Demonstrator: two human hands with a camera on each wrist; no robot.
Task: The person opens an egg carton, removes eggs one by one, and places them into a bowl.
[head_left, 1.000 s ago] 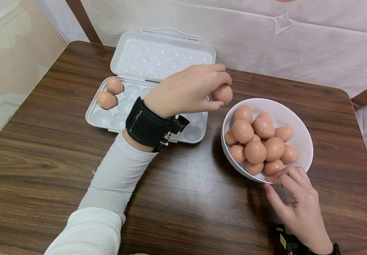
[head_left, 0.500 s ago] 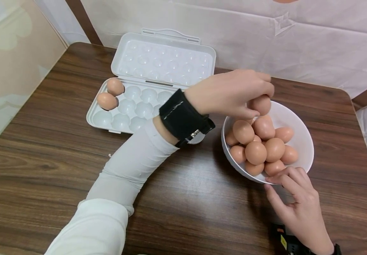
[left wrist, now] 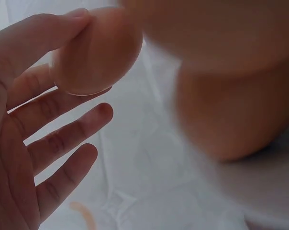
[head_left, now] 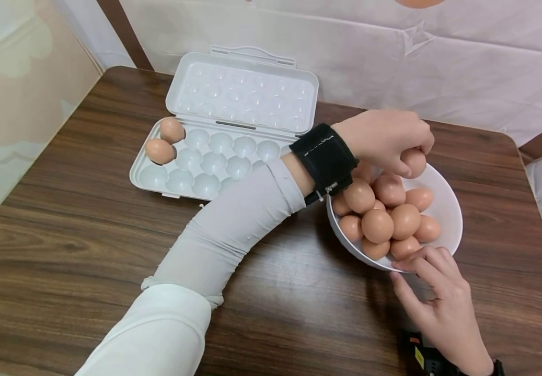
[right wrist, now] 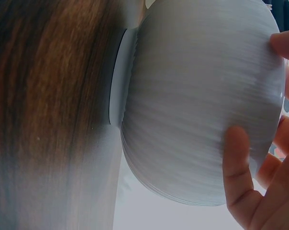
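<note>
Backdrop: white sheeting (head_left: 440, 68) is hanging behind a dark wooden table (head_left: 64, 235).
Egg tray: the white plastic tray (head_left: 153, 180) is lying open at the table's back left, lid flipped up behind it; two brown eggs (head_left: 160, 150) are sitting in its leftmost cups.
Left hand: the left hand (head_left: 383, 138) is reaching across, fingers curling round one egg (head_left: 413, 161) above the bowl's far rim; in the wrist view thumb and fingertips are pinching it.
Bowl: the white bowl (head_left: 447, 203) is standing at the right, well apart from the tray's eggs, piled with brown eggs (head_left: 377, 224).
Right hand: the right hand (head_left: 440, 308) is resting at the bowl's near side, loosely spread fingertips (right wrist: 238, 163) touching its outer wall and rim, gripping nothing.
Change: a second ago the left hand was holding this egg over the tray's right end; now it is over the bowl, and the tray's cups are showing uncovered. The right hand is staying put.
</note>
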